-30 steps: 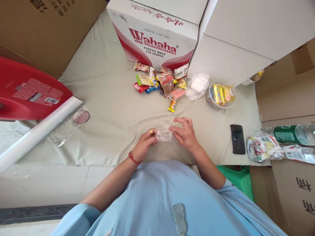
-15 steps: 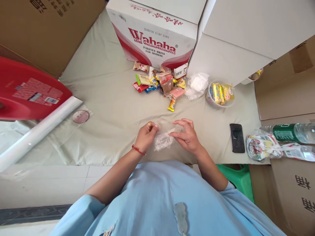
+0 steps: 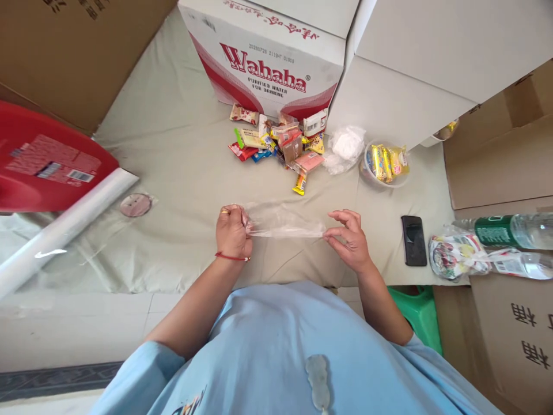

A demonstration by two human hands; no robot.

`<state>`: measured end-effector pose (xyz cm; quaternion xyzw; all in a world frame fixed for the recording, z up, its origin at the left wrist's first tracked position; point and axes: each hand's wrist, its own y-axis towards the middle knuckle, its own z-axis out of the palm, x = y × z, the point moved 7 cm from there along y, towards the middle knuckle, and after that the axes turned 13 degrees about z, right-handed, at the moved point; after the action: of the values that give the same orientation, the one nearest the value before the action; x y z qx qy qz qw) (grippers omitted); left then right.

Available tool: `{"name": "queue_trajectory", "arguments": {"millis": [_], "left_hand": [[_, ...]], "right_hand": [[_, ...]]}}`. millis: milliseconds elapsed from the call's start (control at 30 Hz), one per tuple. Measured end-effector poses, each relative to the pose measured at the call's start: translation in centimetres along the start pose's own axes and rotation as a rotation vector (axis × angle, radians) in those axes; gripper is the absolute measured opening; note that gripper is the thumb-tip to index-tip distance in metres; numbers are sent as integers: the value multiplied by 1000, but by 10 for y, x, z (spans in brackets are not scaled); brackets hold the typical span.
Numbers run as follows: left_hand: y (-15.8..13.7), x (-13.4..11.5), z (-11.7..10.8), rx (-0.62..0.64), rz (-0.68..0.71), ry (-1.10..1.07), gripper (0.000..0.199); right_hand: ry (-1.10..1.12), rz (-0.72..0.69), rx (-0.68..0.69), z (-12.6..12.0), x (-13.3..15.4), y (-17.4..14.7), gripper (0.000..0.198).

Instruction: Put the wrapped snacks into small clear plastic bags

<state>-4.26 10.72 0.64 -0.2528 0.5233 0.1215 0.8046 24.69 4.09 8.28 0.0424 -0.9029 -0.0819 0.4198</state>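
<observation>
The left hand [image 3: 232, 231] is closed on bunched plastic [image 3: 285, 222], the right hand [image 3: 351, 242] pinches its other end; stretching is done, snacks [image 3: 292, 148] beyond both hands lie untouched.

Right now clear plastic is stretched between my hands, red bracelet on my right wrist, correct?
No, in the head view the red bracelet is on the wrist of your left hand. The clear plastic is stretched between that hand and your right hand.

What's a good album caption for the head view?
Left hand and right hand hold clear plastic stretched between them, near wrapped snacks.
</observation>
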Motion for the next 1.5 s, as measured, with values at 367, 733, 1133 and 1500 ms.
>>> {"name": "queue_trajectory", "arguments": {"millis": [367,733,1133,1500], "left_hand": [[-18,-51,0,87,221,-116,45],[-17,-79,-10,311,193,56,45],[37,-50,-38,56,330,439,52],[-27,-3,-37,415,-93,541,42]], "right_hand": [[193,395,184,-9,-24,26,42],[230,228,382,63,1,59,26],[740,851,432,86,-25,36,54],[770,896,423,82,-39,29,49]]}}
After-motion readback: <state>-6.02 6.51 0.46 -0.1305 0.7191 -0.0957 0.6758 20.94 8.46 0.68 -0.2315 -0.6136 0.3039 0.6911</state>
